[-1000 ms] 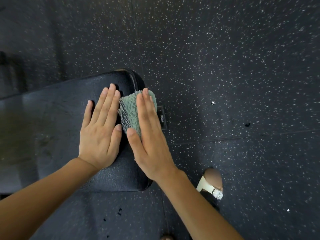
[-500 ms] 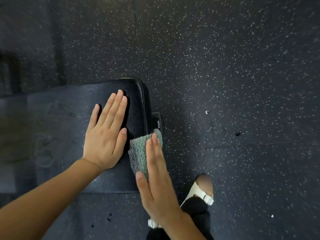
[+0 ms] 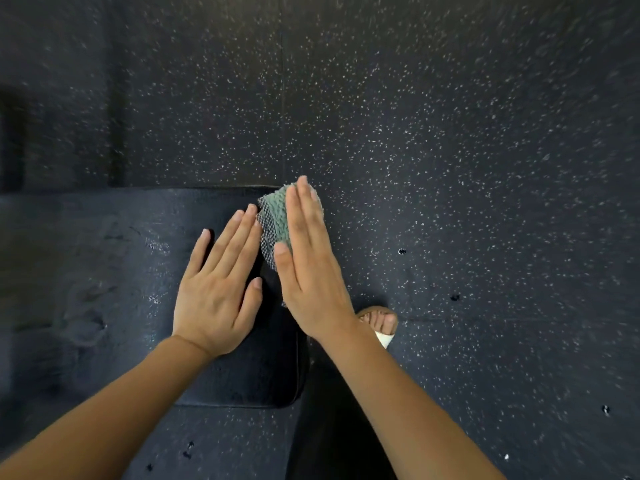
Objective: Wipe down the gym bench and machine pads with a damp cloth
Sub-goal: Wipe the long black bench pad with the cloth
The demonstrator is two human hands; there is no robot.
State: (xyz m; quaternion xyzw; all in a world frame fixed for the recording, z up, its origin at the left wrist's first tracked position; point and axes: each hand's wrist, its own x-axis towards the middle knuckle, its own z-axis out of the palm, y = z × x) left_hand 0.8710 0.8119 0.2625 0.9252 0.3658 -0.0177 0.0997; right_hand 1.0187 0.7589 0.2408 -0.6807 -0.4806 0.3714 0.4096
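A black padded gym bench (image 3: 114,271) runs from the left edge to the middle of the view, its end at the right. My left hand (image 3: 218,289) lies flat on the pad with straight fingers, near that end. A green cloth (image 3: 275,220) with a mesh side is at the bench's far right corner. My right hand (image 3: 311,261) presses flat on the cloth with straight fingers and covers most of it. The two hands lie side by side, almost touching.
Dark speckled rubber floor (image 3: 450,168) surrounds the bench. My foot in a white sandal (image 3: 379,323) stands on the floor just right of the bench end, and my dark trouser leg (image 3: 332,427) is below it.
My right hand has pushed the cloth away from me along the bench's end edge, from the near side to the far corner. My left hand stays flat on the pad.
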